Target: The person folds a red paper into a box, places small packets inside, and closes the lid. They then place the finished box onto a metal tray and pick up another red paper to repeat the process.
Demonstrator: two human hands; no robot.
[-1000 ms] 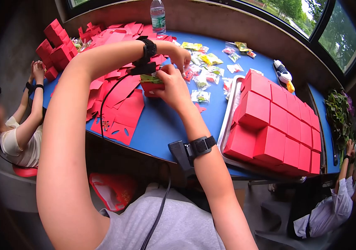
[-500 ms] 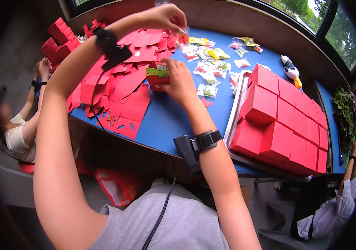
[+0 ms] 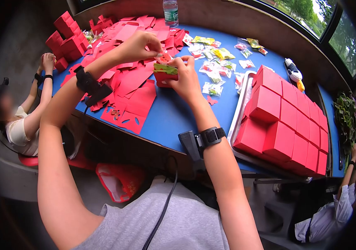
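Note:
My left hand (image 3: 144,46) pinches a small clear-and-red candy packet (image 3: 165,57) just above a small open red box (image 3: 163,80). Wrapped around the side of that box is my right hand (image 3: 186,78). A green packet (image 3: 165,68) pokes out of the box's top. Whatever lies deeper inside the box is hidden. To the right of the box, several wrapped candies (image 3: 215,68) are scattered over the blue table (image 3: 165,129). Flat red card pieces (image 3: 134,102) lie in a heap on the left.
At right, a tray (image 3: 237,109) holds stacked red boxes (image 3: 288,125). A water bottle (image 3: 171,14) stands at the back. More red boxes (image 3: 67,41) are piled far left, near a seated person (image 3: 24,121). Another person's sleeve (image 3: 340,200) shows right, beside leafy stems (image 3: 346,121).
My left hand has come down and left with the candy packet, from above the table to just over the box. My right hand still holds the box. The bottle now shows fully.

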